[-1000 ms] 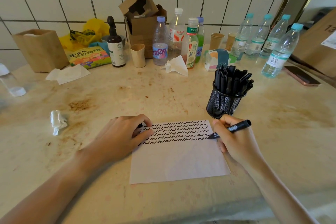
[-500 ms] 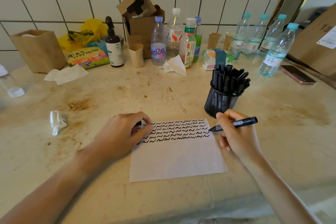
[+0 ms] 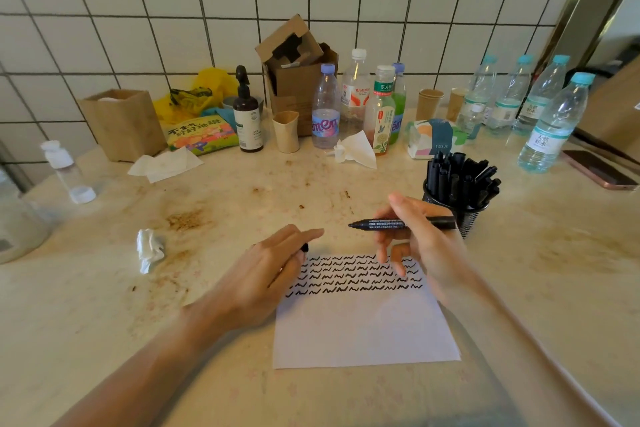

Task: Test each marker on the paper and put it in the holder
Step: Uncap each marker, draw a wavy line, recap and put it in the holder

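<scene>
1. The right hand (image 3: pixel 420 246) held a black marker (image 3: pixel 398 223) above the paper (image 3: pixel 363 329). Its grip was closed around the marker, with the thumb on top and the fingers curled under it.
2. The marker lay flat, with its bare tip pointing left toward the left hand (image 3: pixel 266 277).
3. The left hand was at the top left corner of the paper. Its grip was closed on a small black cap (image 3: pixel 304 248), which peeked out between the thumb and the fingers.
4. The white paper lay flat on the worktop (image 3: pixel 242 198). Its top part had rows of black wavy lines (image 3: pixel 353 276). Its bottom part was blank.
5. A black mesh holder (image 3: pixel 460 215) stood just behind the right hand. It was packed with black markers (image 3: pixel 457 177) standing up.
6. A crumpled tissue (image 3: pixel 149 250) lay on the worktop left of the left hand.
7. Bottles, paper cups and a cardboard box (image 3: pixel 298 76) stood along the tiled wall at the back.
8. A phone (image 3: pixel 601 170) lay at the far right.
</scene>
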